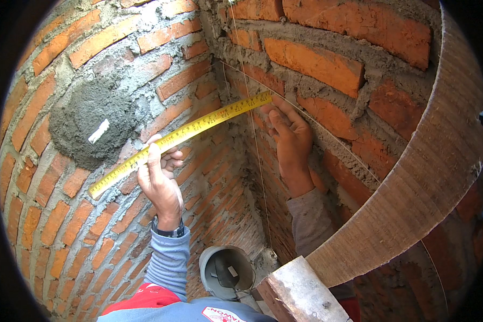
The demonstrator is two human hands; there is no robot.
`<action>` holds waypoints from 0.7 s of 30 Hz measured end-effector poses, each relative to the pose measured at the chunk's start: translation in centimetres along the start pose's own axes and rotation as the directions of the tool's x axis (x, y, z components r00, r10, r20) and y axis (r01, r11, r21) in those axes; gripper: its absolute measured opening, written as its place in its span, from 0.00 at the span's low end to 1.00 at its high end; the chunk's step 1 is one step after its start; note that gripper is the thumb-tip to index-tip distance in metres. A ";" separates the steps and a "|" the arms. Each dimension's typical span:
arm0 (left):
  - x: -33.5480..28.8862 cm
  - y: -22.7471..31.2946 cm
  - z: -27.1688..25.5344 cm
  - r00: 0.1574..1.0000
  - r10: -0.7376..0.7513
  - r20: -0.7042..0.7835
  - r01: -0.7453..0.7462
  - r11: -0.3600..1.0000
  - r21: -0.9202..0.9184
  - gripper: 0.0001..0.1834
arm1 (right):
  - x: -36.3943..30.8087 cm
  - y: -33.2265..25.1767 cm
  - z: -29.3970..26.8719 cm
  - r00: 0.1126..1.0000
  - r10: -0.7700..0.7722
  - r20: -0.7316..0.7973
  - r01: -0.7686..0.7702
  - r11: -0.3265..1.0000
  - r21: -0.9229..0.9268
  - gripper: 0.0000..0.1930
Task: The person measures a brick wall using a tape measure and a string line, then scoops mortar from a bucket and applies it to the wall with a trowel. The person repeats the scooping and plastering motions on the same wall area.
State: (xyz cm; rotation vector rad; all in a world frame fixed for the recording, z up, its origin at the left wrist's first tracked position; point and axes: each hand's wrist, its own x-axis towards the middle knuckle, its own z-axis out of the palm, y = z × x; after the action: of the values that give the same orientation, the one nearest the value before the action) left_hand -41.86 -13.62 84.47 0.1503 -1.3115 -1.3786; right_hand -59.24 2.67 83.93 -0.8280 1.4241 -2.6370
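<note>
From my distant seat I see the left hand (161, 188) pinching a yellow tape measure (214, 119), the right hand (295, 142) grasping its end (near a thin string (258, 155)), and brick walls (314, 60) behind the tape.

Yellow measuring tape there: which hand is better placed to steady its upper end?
Probably the right hand: its fingers are right at the upper end of the yellow measuring tape, near the right-hand brick wall. The left hand pinches the tape lower down, beside the grey mortar.
</note>
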 end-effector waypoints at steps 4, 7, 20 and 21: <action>0.1 0.0 0.1 1.000 0.004 0.006 -0.004 1.000 -0.001 0.21 | 0.0 0.0 -0.1 1.000 0.004 -0.001 -0.004 1.000 -0.001 0.20; 0.1 0.0 0.1 1.000 0.002 -0.002 -0.002 1.000 0.008 0.21 | 0.0 -0.1 -0.1 1.000 0.013 -0.007 -0.013 1.000 -0.012 0.20; 0.2 -0.2 0.0 1.000 0.004 -0.009 -0.004 1.000 -0.004 0.21 | 0.0 -0.1 -0.2 1.000 0.021 -0.005 -0.021 0.999 -0.045 0.20; 0.2 -0.2 0.0 1.000 0.008 0.001 -0.008 1.000 0.000 0.21 | 0.1 -0.1 -0.2 1.000 0.018 -0.007 -0.019 0.999 -0.050 0.20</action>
State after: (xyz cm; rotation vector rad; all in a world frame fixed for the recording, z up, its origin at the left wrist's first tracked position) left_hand -42.01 -13.84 84.44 0.1443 -1.3118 -1.3714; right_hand -59.35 2.82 83.96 -0.8078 1.4971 -2.6029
